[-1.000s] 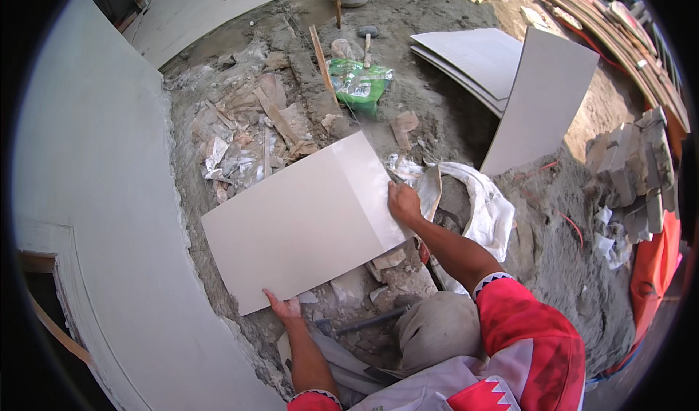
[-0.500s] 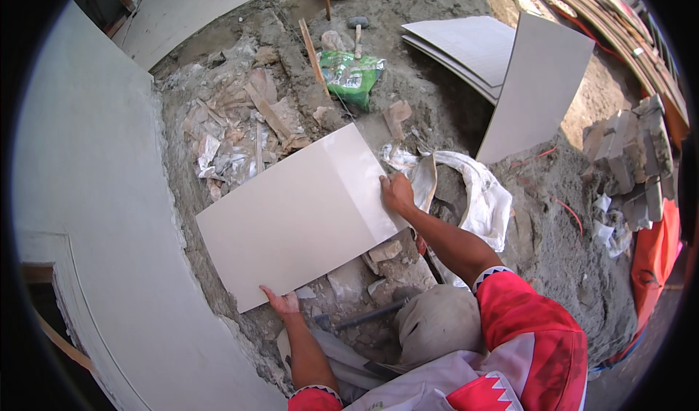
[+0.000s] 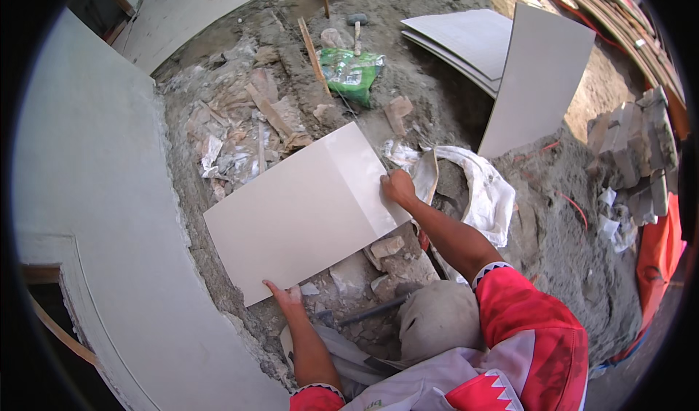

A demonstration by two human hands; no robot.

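Note:
A large, flat, beige rectangular tile (image 3: 298, 214) is held tilted across the rubble in front of me, a paler glossy band running along its right end. My right hand (image 3: 399, 189) grips the tile's right edge, thumb on the upper face and fingers curled around the side. At the near-left corner, my left hand (image 3: 287, 297) clasps the lower edge, with its thumb showing on the face and the other fingers partly hidden beneath. Beside my right forearm lies a crumpled white sack (image 3: 489, 200). Broken stone pieces (image 3: 386, 248) lie under the tile's near edge.
A pale wall (image 3: 109, 178) rises on the left. Ahead are debris (image 3: 233, 134), a wooden stake (image 3: 313, 54), a green bag (image 3: 351, 76) and a mallet (image 3: 357, 29). Another tile (image 3: 539, 83) leans beside stacked tiles (image 3: 462, 40). Grey blocks (image 3: 630, 145) are piled at right.
The tile's left end has shifted slightly to the right and away from me, my left hand moving with it. Both hands keep their hold; the view has shifted a little.

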